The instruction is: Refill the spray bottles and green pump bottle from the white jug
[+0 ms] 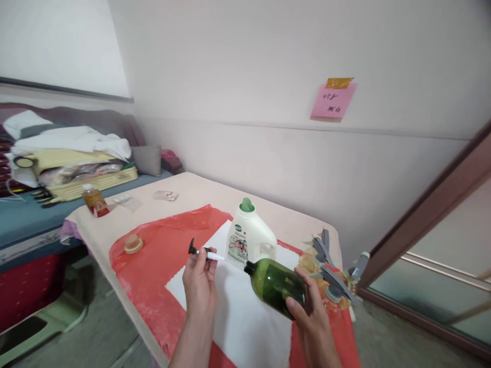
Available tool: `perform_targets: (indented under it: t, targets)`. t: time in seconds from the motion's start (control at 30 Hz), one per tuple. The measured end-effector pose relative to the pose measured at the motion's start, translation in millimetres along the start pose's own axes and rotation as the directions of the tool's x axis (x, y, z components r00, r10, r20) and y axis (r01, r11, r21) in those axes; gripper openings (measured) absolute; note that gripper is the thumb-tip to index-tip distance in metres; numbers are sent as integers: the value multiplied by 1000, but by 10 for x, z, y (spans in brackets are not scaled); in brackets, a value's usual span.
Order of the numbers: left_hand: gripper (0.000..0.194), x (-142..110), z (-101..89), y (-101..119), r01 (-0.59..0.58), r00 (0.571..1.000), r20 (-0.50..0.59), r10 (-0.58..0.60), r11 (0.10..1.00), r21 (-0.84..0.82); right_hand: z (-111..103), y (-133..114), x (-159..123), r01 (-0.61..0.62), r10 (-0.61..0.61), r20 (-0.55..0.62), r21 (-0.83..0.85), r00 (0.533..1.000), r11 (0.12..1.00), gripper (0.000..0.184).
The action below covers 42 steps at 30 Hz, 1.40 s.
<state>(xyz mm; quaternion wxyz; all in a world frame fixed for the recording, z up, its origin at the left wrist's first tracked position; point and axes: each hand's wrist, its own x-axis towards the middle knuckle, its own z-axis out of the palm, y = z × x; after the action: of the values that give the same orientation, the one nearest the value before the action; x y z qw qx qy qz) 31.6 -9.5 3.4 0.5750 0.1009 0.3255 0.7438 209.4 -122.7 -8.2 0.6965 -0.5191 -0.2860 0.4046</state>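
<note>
My left hand (200, 278) pinches a black pump head (195, 249) whose white stem and clear tube point right, toward a bottle mouth. Whether the tube's tip is still inside the mouth I cannot tell. In my right hand (310, 312) lies a dark green bottle (274, 283), tilted with its black neck to the left and its base in my palm. Just behind the two hands stands a white detergent jug (249, 235) with a handle and a green spout piece in its top. A white sheet (245, 327) lies beneath, over red plastic (149, 276).
A lid-like tan piece (133, 244) sits on the red plastic at left. Spray bottles with grey heads (333, 273) crowd the right edge. A drink bottle (94, 201) and clear packets (165, 195) are farther back. A wall with a pink note (333, 100) rises behind the table.
</note>
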Motion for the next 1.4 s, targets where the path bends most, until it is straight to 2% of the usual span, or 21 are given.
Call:
perform_targets:
  t: [0.1,0.2,0.3,0.4,0.57,0.8,0.87,0.93,1.0,1.07,1.1,1.17,1.23,1.27,1.3,1.33,1.37,1.4]
  targets:
    - [17,-55,24,-64,14,998,55,-17,999,49,-12,25,18,-8,7,22,28,1000,1000,71]
    - [22,-201,69,-185,65,988,132,-81,990,122,-20,119,44,25,-27,44,36,999,999,73]
    - [28,-388,101,-331,166,953,224,-204,970,178,-7,231,20,68,-70,60,40,996,997,74]
    - [30,-507,101,-428,245,923,257,-287,952,183,-7,279,-42,98,-99,34,42,994,994,71]
    - [29,-557,92,-450,236,918,275,-285,951,197,-41,278,-121,70,-75,55,92,996,993,72]
    - [33,-629,115,-446,197,933,259,-251,956,217,-33,321,-157,117,-121,19,141,993,983,71]
    - [34,-624,114,-451,201,923,281,-265,950,237,-46,337,-153,69,-70,3,134,998,989,67]
    - [34,-610,106,-452,192,908,315,-277,942,275,-58,348,-135,-113,110,28,185,994,976,57]
    - [35,-596,92,-446,177,890,351,-291,930,322,-61,349,-110,-367,354,96,251,930,896,55]
    - [34,-580,79,-427,163,882,369,-294,924,346,-57,340,-94,-521,489,181,285,854,804,64]
    - [32,-571,76,-413,156,885,369,-284,927,341,-54,332,-93,-540,488,233,291,841,790,66]
    - [29,-546,75,-374,139,902,356,-246,944,299,-55,313,-107,-476,382,312,325,870,817,69]
    - [29,-517,80,-331,130,918,335,-215,957,258,-70,301,-125,-363,247,336,347,909,865,95]
    - [29,-504,82,-312,130,921,329,-210,960,249,-82,302,-128,-338,218,348,335,912,879,104]
    - [30,-494,83,-297,138,920,327,-217,959,248,-95,310,-124,-367,238,384,309,892,877,103]
    - [31,-486,83,-286,149,915,330,-230,956,253,-108,324,-114,-446,300,444,273,844,853,94]
    - [31,-481,81,-281,160,910,335,-244,952,260,-118,346,-98,-547,378,511,229,772,805,84]
    - [31,-478,78,-280,168,906,340,-254,950,262,-124,372,-80,-638,452,560,189,695,747,84]
